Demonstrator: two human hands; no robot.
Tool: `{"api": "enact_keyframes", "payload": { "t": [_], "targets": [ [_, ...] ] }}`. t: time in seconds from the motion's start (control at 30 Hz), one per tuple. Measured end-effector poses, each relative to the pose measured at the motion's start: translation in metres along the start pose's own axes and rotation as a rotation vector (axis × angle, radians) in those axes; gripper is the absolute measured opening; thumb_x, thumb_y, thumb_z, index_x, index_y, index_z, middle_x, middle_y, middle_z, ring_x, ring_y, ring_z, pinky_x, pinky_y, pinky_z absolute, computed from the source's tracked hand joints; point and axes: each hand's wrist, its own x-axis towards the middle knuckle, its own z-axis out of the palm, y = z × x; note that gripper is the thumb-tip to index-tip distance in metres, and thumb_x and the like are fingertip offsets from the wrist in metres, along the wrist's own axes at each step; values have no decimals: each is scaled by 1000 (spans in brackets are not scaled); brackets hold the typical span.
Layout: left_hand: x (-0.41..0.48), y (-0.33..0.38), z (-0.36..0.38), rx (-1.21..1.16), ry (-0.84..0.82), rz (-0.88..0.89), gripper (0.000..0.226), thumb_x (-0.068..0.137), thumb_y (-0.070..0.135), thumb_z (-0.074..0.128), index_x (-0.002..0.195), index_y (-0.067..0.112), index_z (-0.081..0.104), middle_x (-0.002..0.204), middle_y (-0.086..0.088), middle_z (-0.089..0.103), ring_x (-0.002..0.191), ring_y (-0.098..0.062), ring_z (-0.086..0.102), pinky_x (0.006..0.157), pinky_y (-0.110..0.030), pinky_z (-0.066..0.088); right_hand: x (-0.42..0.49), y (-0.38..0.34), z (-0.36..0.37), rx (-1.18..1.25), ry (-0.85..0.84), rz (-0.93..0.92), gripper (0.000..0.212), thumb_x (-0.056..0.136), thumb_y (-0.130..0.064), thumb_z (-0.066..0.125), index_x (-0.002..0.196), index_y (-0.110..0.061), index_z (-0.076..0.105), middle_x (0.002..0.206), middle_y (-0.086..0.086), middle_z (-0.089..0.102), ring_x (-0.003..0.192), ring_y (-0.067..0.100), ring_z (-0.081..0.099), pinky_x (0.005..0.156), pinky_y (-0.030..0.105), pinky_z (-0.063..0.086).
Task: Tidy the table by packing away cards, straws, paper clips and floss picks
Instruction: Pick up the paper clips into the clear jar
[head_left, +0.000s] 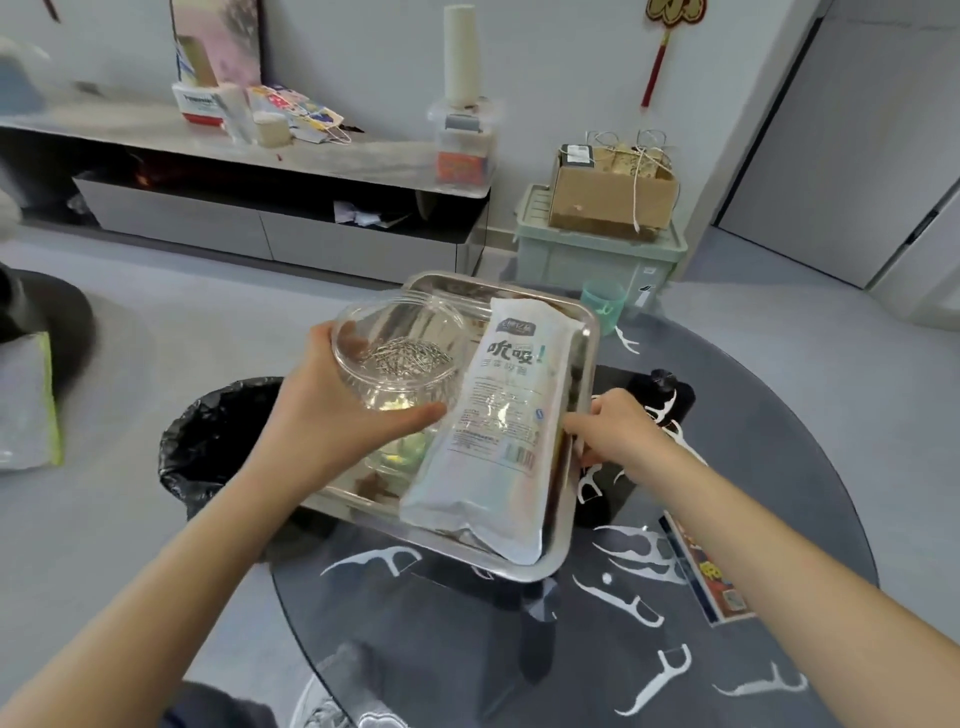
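1. Straw packet (493, 415), in the metal tray (447, 278) that the right grip (621, 431) holds, just right of the clear bowl (363, 322) in the left grip (332, 421): large dark Chinese characters, seemingly "吮吸", then a teal exclamation mark. The badge above and the fine print below are too small to read. A barcode sits at its near end.
2. Card pack (711, 571) on the desk, nearer than the right grip: orange characters and a QR code, blurred.
3. White-and-red box (200, 104), far beyond the left grip: one dark word, unreadable.
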Motion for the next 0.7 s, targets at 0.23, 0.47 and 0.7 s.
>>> {"api": "enact_keyframes", "payload": {
  "t": [0.23,0.47,0.7],
  "targets": [
    [-6,-5,-33,-101,57,-18,122,33,63,79,137,20,31,119,9,50,108,-11,51,95,-29,40,-40,1,-27,-30,77,35,25,85,-14,65,62,-6,60,65,11,58,63,21,56,66,36,50],
    [-22,-3,-40,-186,54,-55,112,41,54,82,135,19,31,120,5,47,111,-14,46,92,-28,36,-96,36,-80,-37,178,117,21,84,1,58,65,-3,51,49,6,51,44,15,52,56,29,51],
    [-33,-4,-29,-153,-29,-163,99,52,36,89,131,13,34,111,-1,49,100,-18,50,83,-30,41,-119,62,-92,-6,226,172,31,83,5,57,54,-3,48,37,3,51,37,13,51,47,26,48]
  ]
}}
